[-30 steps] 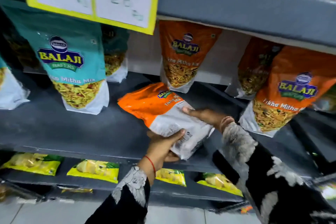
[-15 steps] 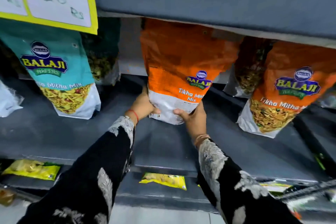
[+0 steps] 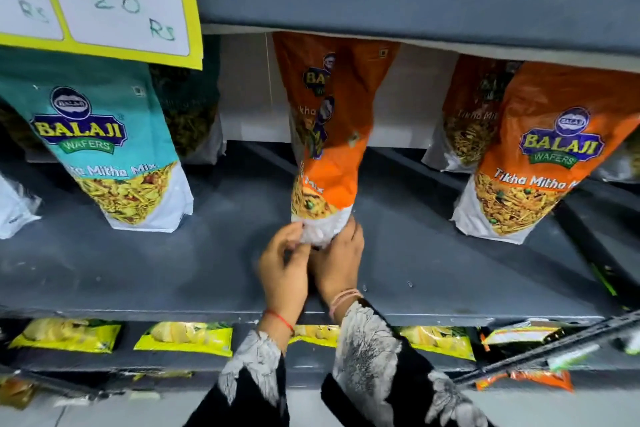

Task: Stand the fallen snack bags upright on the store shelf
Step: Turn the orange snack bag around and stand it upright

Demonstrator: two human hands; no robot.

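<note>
My left hand (image 3: 284,265) pinched the white bottom seam of the orange snack bag (image 3: 329,135), which stood mid-shelf (image 3: 138,263) turned edge-on; my right hand (image 3: 341,262) cupped its other bottom corner. It seemed light, soft and crinkly, likely slippery, so the stiffer base seam looked the best hold.

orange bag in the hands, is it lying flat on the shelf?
No, the orange bag stands upright, both hands pinching its white bottom edge.

Black sleeves (image 3: 398,374), white-grey patches; red wrist thread (image 3: 280,319) left, bangles (image 3: 343,298) right.
</note>
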